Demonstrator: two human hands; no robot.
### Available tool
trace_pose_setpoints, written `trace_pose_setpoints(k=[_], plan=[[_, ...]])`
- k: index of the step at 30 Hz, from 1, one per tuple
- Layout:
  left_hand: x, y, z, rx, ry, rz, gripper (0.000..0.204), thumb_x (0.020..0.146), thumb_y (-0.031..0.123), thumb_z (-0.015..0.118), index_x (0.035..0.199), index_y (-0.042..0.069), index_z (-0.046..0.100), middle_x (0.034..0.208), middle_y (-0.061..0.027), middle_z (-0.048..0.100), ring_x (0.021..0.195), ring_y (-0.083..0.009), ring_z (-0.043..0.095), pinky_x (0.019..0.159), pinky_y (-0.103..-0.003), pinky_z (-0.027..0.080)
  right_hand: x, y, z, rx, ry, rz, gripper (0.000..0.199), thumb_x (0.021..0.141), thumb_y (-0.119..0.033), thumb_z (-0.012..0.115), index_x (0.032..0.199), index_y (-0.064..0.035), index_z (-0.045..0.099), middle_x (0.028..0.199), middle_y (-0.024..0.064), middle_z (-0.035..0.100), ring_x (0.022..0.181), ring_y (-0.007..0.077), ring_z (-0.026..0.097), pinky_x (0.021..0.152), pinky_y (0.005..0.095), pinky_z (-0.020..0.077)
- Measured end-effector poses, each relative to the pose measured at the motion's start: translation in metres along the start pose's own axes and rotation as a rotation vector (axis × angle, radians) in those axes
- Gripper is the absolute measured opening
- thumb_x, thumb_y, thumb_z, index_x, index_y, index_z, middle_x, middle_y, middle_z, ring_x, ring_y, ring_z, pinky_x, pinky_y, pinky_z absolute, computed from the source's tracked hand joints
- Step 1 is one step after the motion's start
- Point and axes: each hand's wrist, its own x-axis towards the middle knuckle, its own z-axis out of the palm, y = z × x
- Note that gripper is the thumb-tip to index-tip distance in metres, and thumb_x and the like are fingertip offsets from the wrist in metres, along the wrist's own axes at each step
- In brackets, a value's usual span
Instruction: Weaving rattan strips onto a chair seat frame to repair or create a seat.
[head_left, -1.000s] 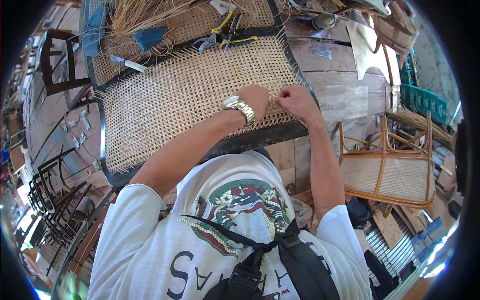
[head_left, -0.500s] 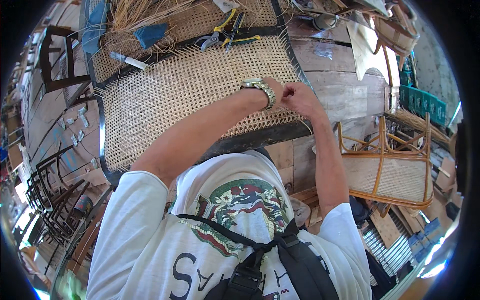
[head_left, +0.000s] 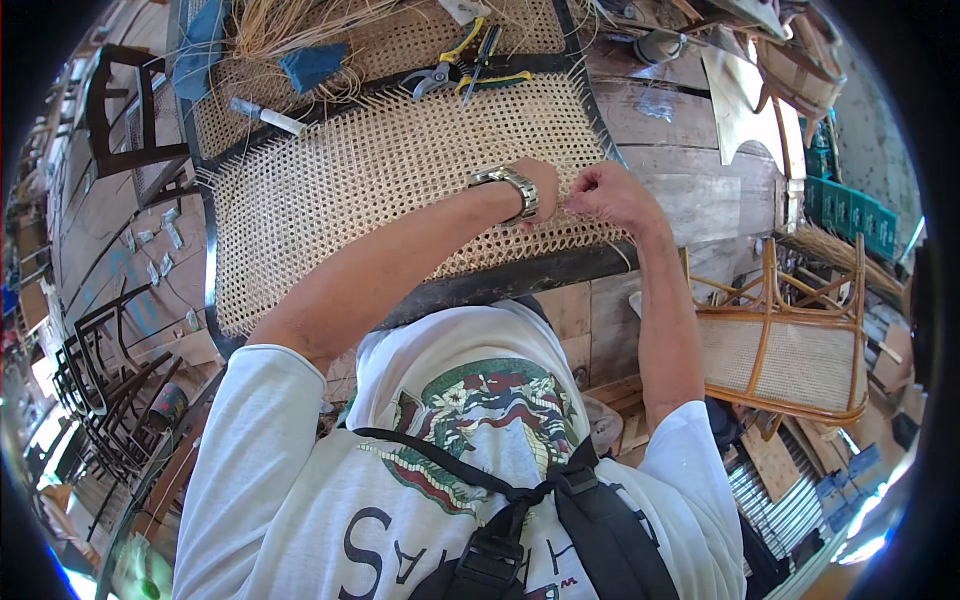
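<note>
Over a woven cane panel (head_left: pixel 330 190), toward its right, the right hand (head_left: pixel 612 197) had its fingertips together; the left hand (head_left: pixel 541 190), just beside, hid its grip, impossible to tell. Yellow-handled shears (head_left: pixel 436 78) lay farther off.

tan open-weave cane panel (head_left: pixel 350 190), spread across a black frame (head_left: pixel 510 279), loose ends (head_left: pixel 207 178) fringing its edges
</note>
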Motion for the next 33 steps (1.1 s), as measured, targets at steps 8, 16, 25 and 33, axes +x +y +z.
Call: trace_pose_setpoints(k=[8,16,25,33], plan=[[0.0,-0.003,0.002,-0.105,-0.035,-0.023,0.036,0.088,0.022,0.062,0.059,0.003,0.071,0.059,-0.0095,0.07,0.057,-0.0178,0.071,0.061,-0.033,0.058,0.005,-0.002,-0.004,-0.01,-0.043,0.018,0.015,0.069,-0.015,0.08,0.071,-0.0038,0.069,0.063,-0.0015,0.061,0.058,0.0084,0.052,0.052,0.0283,0.0416],[-0.008,-0.005,-0.001,-0.119,-0.03,0.006,0.039,0.092,0.02,0.058,0.06,0.002,0.07,0.061,-0.0078,0.071,0.054,-0.015,0.07,0.059,-0.031,0.058,0.004,-0.001,0.007,-0.058,-0.014,0.005,0.015,0.069,-0.014,0.078,0.07,-0.0012,0.07,0.064,0.0027,0.065,0.058,0.0121,0.056,0.056,0.0309,0.0459],[-0.002,-0.011,0.0,-0.118,-0.123,0.002,0.037,0.093,0.023,0.056,0.065,0.004,0.072,0.063,-0.0095,0.071,0.06,-0.0175,0.072,0.061,-0.031,0.059,-0.023,-0.006,0.03,-0.239,0.211,-0.088,0.015,0.077,-0.016,0.071,0.081,-0.0017,0.07,0.073,0.0116,0.069,0.065,0.0216,0.065,0.065,0.0358,0.051],[-0.009,-0.02,0.016,-0.156,-0.028,0.085,0.034,0.092,0.024,0.051,0.08,-0.002,0.07,0.075,-0.0175,0.072,0.066,-0.0318,0.071,0.068,-0.043,0.057,-0.026,-0.001,0.027,-0.21,0.277,-0.117,0.018,0.081,-0.022,0.069,0.085,-0.0048,0.071,0.08,0.0134,0.07,0.076,0.0284,0.068,0.071,0.0378,0.0521]])
